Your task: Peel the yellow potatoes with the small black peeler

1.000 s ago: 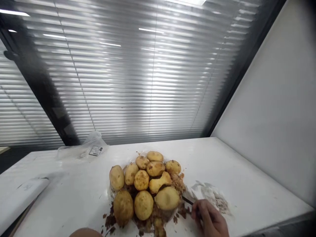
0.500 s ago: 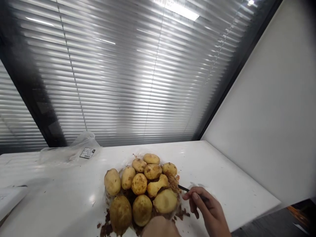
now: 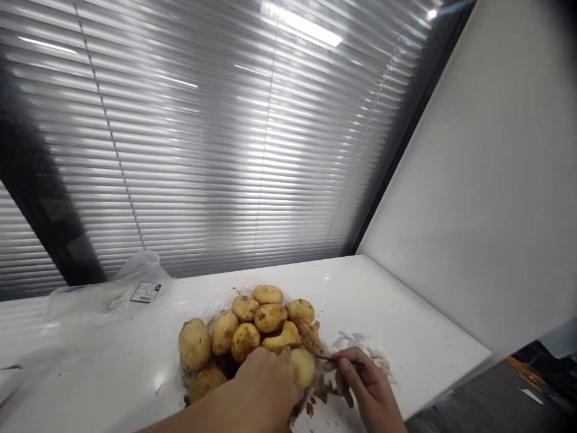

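My left hand (image 3: 268, 385) reaches across the front of a heap of potatoes, its fingers closed around the far side of a pale potato (image 3: 302, 368). Most of those fingers are hidden behind the back of the hand. My right hand (image 3: 360, 379) pinches a thin dark tool (image 3: 324, 358), whose tip lies at the pale potato's upper right edge. I cannot make out the kind of tool. Beyond the hands, a curved, cut-looking potato (image 3: 283, 338) lies among several whole ones, with brown peelings (image 3: 311, 337) beside it.
A clear plastic bag (image 3: 119, 291) with a label lies at the table's back left. Crumpled whitish film (image 3: 360, 346) is right of the heap. Dark scraps (image 3: 322, 391) dot the white table (image 3: 112, 361). Window blinds (image 3: 216, 150) stand behind, a white partition (image 3: 473, 180) at right.
My left hand has come up from the bottom edge onto the pale potato. My right hand and the tool have shifted slightly left, to that potato's edge. The camera view has turned a little right.
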A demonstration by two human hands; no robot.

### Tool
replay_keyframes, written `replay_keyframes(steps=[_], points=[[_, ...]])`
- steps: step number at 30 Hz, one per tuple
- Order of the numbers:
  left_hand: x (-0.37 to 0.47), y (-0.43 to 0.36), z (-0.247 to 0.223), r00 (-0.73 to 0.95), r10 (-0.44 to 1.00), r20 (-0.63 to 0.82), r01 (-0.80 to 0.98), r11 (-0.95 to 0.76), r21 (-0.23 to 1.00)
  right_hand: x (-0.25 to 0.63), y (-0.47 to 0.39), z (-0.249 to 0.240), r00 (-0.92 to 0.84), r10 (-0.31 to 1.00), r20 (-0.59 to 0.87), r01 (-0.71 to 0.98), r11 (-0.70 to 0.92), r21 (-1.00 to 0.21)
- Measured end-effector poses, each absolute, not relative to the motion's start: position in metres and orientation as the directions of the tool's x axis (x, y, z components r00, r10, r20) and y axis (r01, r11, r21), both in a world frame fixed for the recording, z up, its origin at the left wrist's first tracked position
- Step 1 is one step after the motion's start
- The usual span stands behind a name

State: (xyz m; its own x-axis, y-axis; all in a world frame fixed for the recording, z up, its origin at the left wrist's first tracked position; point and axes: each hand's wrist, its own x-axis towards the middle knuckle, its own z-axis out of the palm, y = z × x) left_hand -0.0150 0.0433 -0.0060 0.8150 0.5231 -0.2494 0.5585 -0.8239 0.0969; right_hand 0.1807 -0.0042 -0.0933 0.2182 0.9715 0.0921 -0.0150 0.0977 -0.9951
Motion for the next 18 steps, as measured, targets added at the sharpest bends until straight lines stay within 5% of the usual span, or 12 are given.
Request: replay_keyframes(steps=[9,18], points=[[-0.009,0.038,0.025,0.714,0.537,-0.449,0.606,-0.796,0.012,0.163,-0.004,-0.107,0.188,0.972,0.143,0.035,0.139,-0.990],[-0.006,0.040,0.012,0.718,0.520,-0.462,0.569,-0.821,-0.040,0.167,-0.012,-0.089,0.179,0.938,0.296,0.401,0.205,-0.893]])
